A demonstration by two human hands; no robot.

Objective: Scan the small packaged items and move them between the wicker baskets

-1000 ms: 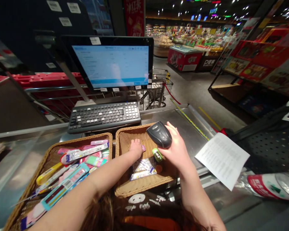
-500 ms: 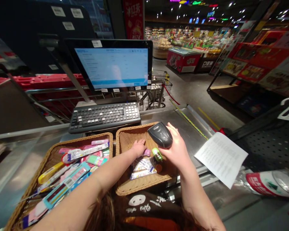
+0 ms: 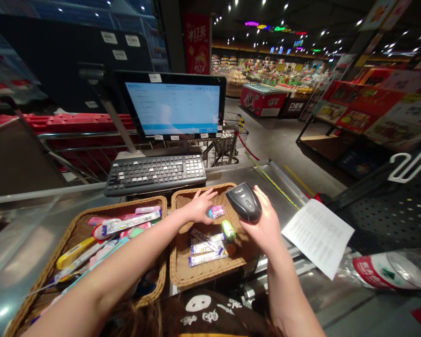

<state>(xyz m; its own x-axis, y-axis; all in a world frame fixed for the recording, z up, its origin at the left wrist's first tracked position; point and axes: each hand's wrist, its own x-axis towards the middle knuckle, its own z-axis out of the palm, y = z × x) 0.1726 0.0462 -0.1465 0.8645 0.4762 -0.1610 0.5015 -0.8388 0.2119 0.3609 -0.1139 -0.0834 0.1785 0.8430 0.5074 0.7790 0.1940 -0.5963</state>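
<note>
My right hand (image 3: 264, 220) grips a black handheld barcode scanner (image 3: 243, 202) above the right side of a wicker basket (image 3: 185, 281). Inside the same basket, my left hand (image 3: 200, 207) reaches with its fingers spread. Right beside its thumb lies a small pink and blue item (image 3: 216, 212); whether they touch I cannot tell. A small green item (image 3: 228, 229) rests near it, below the scanner. Several slim white and blue packets (image 3: 205, 259) lie toward the basket's near side, next to a small round orange-brown thing (image 3: 230, 249).
To the left, a second wicker basket (image 3: 163, 243) holds several pieces of stationery, partly under my left forearm. Behind stand a keyboard (image 3: 157, 173) and a monitor (image 3: 175, 110). At right lie a printed sheet (image 3: 317, 236) and a plastic bottle (image 3: 389, 271).
My left hand has opened out, and the pink item shows more beside it. The white packets lie more spread apart. The scanner has shifted slightly right in the view, still held.
</note>
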